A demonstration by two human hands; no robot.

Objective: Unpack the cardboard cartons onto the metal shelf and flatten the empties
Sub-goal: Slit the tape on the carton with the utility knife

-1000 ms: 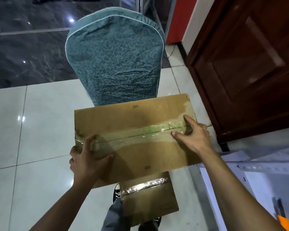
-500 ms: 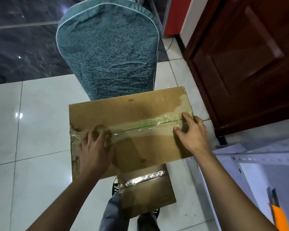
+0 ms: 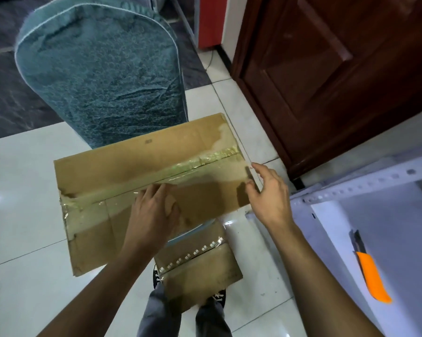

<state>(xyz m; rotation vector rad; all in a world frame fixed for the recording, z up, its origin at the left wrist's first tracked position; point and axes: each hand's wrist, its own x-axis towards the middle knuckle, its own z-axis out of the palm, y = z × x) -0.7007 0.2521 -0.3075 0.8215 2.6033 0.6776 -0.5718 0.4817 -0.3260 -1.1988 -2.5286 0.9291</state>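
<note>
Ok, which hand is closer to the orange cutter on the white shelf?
Right. The right hand is at the carton's right edge, the side toward the shelf where the orange cutter lies; the left hand grips the carton's middle, farther away.

Your large carton lies before the chair back; the smaller carton lies nearer you; the shelf stands right, with a knife on it.
</note>
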